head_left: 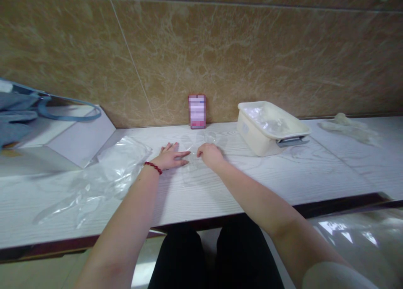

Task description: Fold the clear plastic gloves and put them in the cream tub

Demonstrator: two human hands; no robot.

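A thin clear plastic piece (pixel 195 170) lies flat on the white wood-grain table, with faint rounded lobes along its far edge. My left hand (pixel 172 156), with a red bead bracelet (pixel 153 167) at the wrist, rests palm down with spread fingers; its fingertips touch the plastic's left side. On the right side, my right hand (pixel 210 153) has its fingers curled and pinched on the plastic. Exactly how much film is between those fingertips is hidden. Left of my left arm is a loose, shiny pile of clear plastic pieces (pixel 118 165).
A phone (pixel 197 112) leans upright against the brown tiled wall. To the right stands a cream bin (pixel 252 133) with clear plastic inside and a grey handle. Crumpled film (pixel 352 127) lies beyond it. A white box (pixel 75 137) and blue strapped bag (pixel 19 112) occupy the left.
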